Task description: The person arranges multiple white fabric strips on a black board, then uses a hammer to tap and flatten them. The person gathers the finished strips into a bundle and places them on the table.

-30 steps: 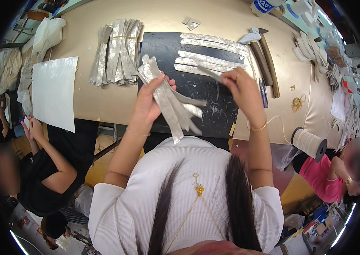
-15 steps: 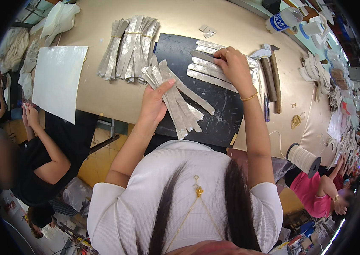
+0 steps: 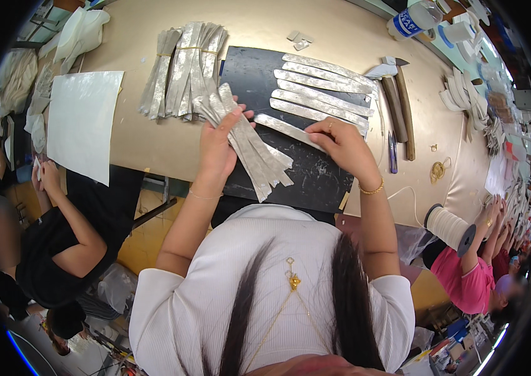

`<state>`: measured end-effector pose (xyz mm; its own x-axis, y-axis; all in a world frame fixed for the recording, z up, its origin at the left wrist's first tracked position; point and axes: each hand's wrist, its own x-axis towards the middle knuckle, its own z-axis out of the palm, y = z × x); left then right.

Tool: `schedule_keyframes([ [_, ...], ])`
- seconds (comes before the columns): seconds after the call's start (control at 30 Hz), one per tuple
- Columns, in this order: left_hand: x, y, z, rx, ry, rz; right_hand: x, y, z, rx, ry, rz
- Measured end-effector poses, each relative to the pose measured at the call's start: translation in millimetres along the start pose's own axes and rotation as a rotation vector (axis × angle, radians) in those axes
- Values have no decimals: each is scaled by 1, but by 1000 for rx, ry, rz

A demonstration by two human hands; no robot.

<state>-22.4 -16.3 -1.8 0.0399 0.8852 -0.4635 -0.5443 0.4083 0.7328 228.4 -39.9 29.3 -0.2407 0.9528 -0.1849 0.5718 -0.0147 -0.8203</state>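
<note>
My left hand (image 3: 217, 149) is closed around a fanned bunch of silvery-grey strips (image 3: 250, 153), thumb on top. My right hand (image 3: 345, 147) pinches the right part of a single silvery strip (image 3: 283, 128), which lies slantwise over the black board (image 3: 309, 185). Just beyond it, several similar strips (image 3: 322, 97) with rounded left ends lie side by side on the board, close to parallel. Their right ends meet a pale strip-like edge. Behind my left hand, bundles of the same strips (image 3: 184, 75) rest on the table, tied with bands.
A hammer (image 3: 391, 94) and another wooden handle (image 3: 406, 119) lie right of the board, near a blue pen (image 3: 392, 153). A cord spool (image 3: 450, 229) stands at the right table edge. White sheet (image 3: 84, 119) lies left; a bottle (image 3: 416, 22) is at back right. Other people sit on both sides.
My right hand has moved nearer from the row and now pinches a separate strip. The loose strip beside the left-hand bunch no longer hangs there. My left hand has shifted slightly left.
</note>
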Motion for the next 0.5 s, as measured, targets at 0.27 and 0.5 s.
schedule_keyframes([
  [0.27, 2, 5, -8, -101, -86, -84, -7, 7, -1, -197, 244, 90],
  [0.5, -2, 6, -7, -119, -95, -91, -3, 11, 15, -153, 364, 51],
])
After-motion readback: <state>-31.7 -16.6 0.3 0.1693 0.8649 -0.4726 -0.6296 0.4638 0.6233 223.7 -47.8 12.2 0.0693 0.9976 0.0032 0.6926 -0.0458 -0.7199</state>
